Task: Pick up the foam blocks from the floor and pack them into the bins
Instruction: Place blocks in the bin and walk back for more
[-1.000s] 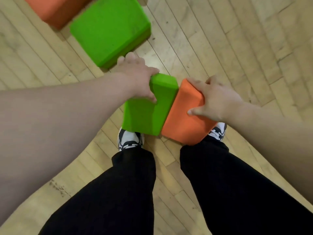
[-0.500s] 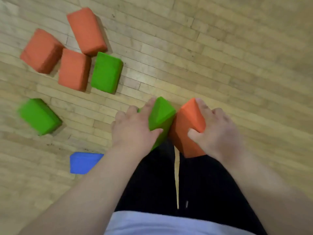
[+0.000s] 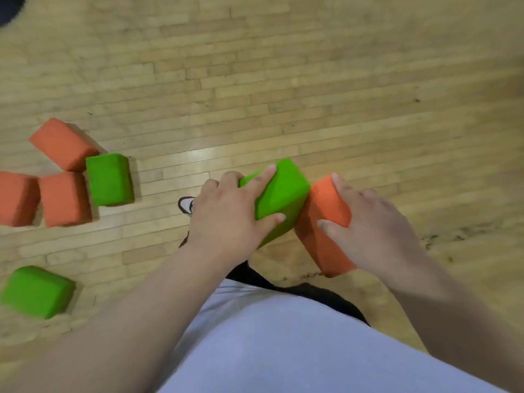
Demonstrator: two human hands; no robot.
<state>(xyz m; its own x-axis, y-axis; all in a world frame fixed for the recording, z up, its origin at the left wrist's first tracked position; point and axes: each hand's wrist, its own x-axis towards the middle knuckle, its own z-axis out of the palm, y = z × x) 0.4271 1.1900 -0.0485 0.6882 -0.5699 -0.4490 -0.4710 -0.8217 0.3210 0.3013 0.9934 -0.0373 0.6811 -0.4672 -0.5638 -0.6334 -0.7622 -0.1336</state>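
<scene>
Gripping L: left hand (image 3: 226, 222) clamped on green block (image 3: 283, 191), thumb + fingers round it, held above wood floor (image 3: 312, 80)
Gripping R: right hand (image 3: 374, 231) clamped on orange block (image 3: 317, 242), pressed vs green block
Floor, left: loose orange blocks (image 3: 65, 198) x3, loose green blocks (image 3: 109, 178) x2

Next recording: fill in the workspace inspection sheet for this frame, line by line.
Surface: wood floor, with scuff marks at the right.
Job's things: held green block and held orange block touch each other; three orange blocks and two green blocks lie on the floor at the left; no bins in view.
Clutter: nothing seen.
Grips: left hand holds the green one, right hand the orange one.
Cables: nothing seen.
Surroundings: shoe; dark shape in the top-left corner, unidentifiable.
</scene>
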